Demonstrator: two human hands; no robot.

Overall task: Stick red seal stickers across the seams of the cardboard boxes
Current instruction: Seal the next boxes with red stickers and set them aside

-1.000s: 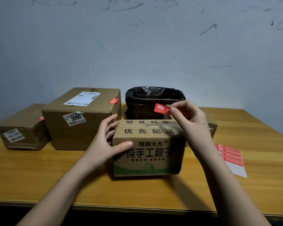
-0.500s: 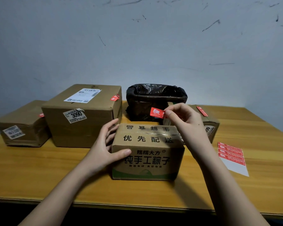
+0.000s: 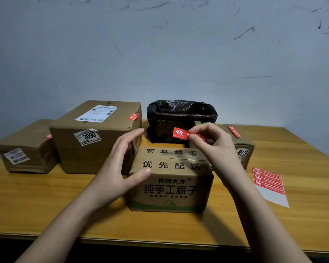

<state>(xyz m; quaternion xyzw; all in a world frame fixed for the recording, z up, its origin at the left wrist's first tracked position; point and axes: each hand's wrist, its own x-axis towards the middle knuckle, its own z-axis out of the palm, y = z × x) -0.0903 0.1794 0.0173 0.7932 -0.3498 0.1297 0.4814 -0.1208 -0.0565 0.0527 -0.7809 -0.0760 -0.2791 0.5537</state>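
Three rear boxes (image 3: pixel 95 137) are already sealed; a red sticker (image 3: pixel 180 133), pinched by the right hand (image 3: pixel 215 147), is held above the unsealed front box (image 3: pixel 171 179), steadied by the spread-fingered left hand (image 3: pixel 120 168)

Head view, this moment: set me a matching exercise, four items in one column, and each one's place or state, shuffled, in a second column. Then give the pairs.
Items
1. red seal sticker
2. sticker sheet
3. printed box
4. bin with black bag

Places or states
A. lying flat on the table, right side
B. pinched in the right hand, above the box
C. at the back by the wall, open top
D. front centre, left hand against its left side

Pairs: 1-B, 2-A, 3-D, 4-C
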